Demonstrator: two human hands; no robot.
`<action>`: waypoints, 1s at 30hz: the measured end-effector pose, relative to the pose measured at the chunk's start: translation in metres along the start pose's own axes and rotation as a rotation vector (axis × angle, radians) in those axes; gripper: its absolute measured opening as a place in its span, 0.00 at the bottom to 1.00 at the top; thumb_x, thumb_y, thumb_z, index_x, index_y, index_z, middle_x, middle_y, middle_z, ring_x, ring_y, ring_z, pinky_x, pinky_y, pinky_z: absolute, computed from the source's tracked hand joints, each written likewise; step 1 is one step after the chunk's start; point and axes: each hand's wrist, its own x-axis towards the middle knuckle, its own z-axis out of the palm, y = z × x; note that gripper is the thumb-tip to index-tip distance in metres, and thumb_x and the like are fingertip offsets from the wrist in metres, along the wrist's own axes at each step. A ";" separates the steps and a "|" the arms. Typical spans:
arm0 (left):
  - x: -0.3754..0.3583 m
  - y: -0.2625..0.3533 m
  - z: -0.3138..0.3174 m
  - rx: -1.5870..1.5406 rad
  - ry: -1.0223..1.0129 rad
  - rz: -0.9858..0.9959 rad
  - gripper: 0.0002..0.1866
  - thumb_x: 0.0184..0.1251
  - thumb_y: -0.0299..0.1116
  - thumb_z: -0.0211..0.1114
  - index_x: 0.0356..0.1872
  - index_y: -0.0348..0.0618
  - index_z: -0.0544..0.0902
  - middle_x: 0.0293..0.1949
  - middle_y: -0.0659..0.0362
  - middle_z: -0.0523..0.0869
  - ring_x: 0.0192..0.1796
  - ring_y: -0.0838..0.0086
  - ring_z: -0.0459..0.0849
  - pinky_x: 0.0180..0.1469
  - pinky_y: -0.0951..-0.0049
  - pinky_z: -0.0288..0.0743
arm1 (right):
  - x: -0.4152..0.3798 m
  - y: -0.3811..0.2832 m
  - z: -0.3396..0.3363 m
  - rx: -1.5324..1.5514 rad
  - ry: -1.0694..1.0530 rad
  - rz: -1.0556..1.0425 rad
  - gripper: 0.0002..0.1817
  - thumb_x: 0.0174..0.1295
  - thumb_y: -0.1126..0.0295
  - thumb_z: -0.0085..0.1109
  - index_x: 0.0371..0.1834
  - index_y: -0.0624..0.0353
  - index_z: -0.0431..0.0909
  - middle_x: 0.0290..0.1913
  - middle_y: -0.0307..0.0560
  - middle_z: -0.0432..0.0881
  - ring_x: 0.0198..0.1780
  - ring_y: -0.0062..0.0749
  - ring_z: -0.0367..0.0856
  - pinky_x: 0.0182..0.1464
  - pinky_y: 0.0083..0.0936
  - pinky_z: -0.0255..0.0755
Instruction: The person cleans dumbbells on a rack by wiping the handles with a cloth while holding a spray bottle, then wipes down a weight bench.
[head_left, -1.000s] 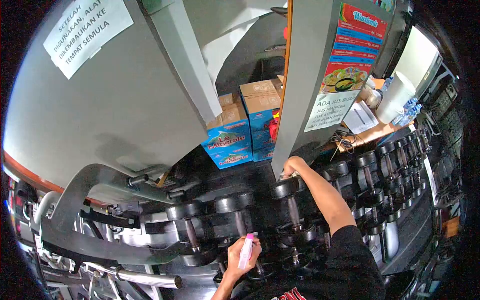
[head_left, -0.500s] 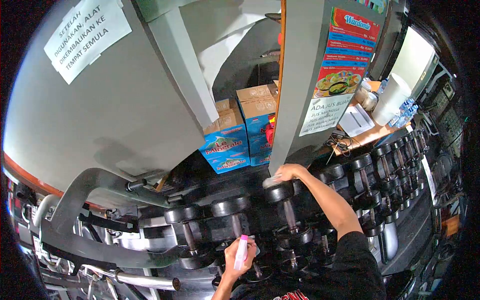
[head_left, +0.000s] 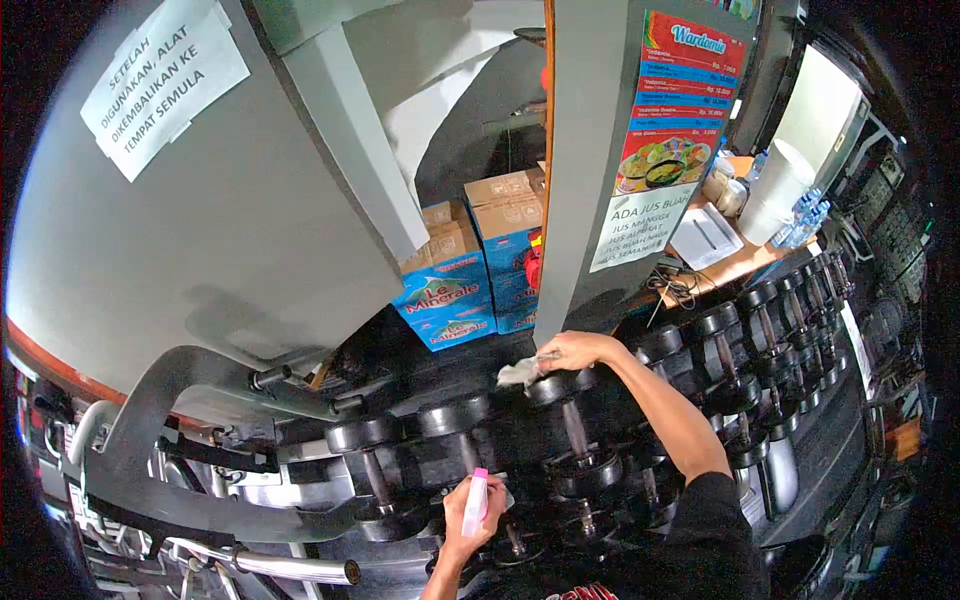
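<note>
My left hand point(head_left: 458, 512) is wrapped round a pink-and-white spray bottle point(head_left: 475, 508), held above the handle of a black dumbbell point(head_left: 458, 410). My right hand point(head_left: 580, 350) grips a crumpled white cloth point(head_left: 519, 373) at the far end of another black dumbbell point(head_left: 573, 428). The cloth hangs out to the left of the fingers, by the top of that dumbbell's head. Another dumbbell point(head_left: 364, 434) lies on the rack to the left.
More dumbbells point(head_left: 722, 340) line the rack to the right. Blue water cartons point(head_left: 445, 297) stand behind it, beside a grey pillar point(head_left: 578, 190). A thick grey machine frame point(head_left: 160, 385) curves in at left. A wooden table point(head_left: 735, 270) holds papers, cups and bottles.
My right hand has shifted slightly, and more of the white cloth shows to its left. The left hand keeps its grip on the spray bottle. The view has moved a little.
</note>
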 end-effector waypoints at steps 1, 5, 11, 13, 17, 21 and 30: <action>0.002 0.001 0.001 0.000 0.000 0.002 0.03 0.58 0.22 0.63 0.33 0.35 0.80 0.25 0.58 0.83 0.24 0.80 0.81 0.29 0.78 0.74 | -0.004 0.002 0.001 -0.001 0.001 0.000 0.23 0.65 0.47 0.52 0.50 0.53 0.81 0.38 0.58 0.83 0.39 0.50 0.81 0.42 0.39 0.71; 0.000 0.007 0.004 -0.028 0.023 0.007 0.03 0.58 0.21 0.62 0.33 0.35 0.80 0.24 0.59 0.82 0.24 0.80 0.80 0.28 0.79 0.74 | -0.012 0.027 0.008 -0.102 0.101 0.113 0.23 0.64 0.46 0.54 0.50 0.51 0.81 0.38 0.55 0.83 0.40 0.47 0.82 0.42 0.40 0.73; -0.007 -0.001 0.005 -0.022 0.000 0.030 0.03 0.59 0.23 0.62 0.33 0.35 0.79 0.24 0.60 0.82 0.24 0.80 0.81 0.28 0.78 0.74 | -0.014 -0.025 0.022 -0.275 0.220 0.320 0.23 0.62 0.43 0.50 0.47 0.45 0.82 0.47 0.50 0.83 0.51 0.52 0.80 0.51 0.46 0.74; -0.010 0.004 0.006 -0.041 0.014 0.017 0.02 0.59 0.22 0.63 0.32 0.36 0.80 0.23 0.60 0.82 0.23 0.80 0.81 0.27 0.79 0.74 | -0.028 -0.040 0.033 -0.244 0.354 0.200 0.17 0.65 0.51 0.53 0.47 0.48 0.82 0.50 0.47 0.81 0.55 0.46 0.77 0.54 0.44 0.71; -0.017 0.010 0.003 0.010 -0.014 0.025 0.01 0.59 0.21 0.61 0.32 0.36 0.79 0.23 0.59 0.82 0.23 0.79 0.81 0.27 0.79 0.74 | -0.057 -0.024 0.047 -0.075 0.517 0.032 0.20 0.65 0.54 0.55 0.51 0.57 0.79 0.52 0.49 0.80 0.55 0.44 0.77 0.56 0.37 0.70; -0.025 0.004 -0.002 -0.028 0.018 0.022 0.01 0.60 0.22 0.60 0.31 0.35 0.79 0.23 0.58 0.82 0.24 0.80 0.81 0.28 0.79 0.74 | -0.101 0.012 0.088 0.591 0.747 0.175 0.23 0.69 0.53 0.52 0.54 0.62 0.77 0.52 0.46 0.81 0.51 0.31 0.77 0.53 0.29 0.70; -0.035 0.014 -0.007 -0.001 0.014 0.036 0.04 0.61 0.22 0.61 0.36 0.34 0.78 0.24 0.60 0.82 0.24 0.80 0.81 0.28 0.79 0.74 | -0.085 0.071 0.208 1.424 1.371 0.443 0.18 0.71 0.59 0.48 0.53 0.63 0.73 0.42 0.43 0.82 0.41 0.30 0.81 0.43 0.29 0.76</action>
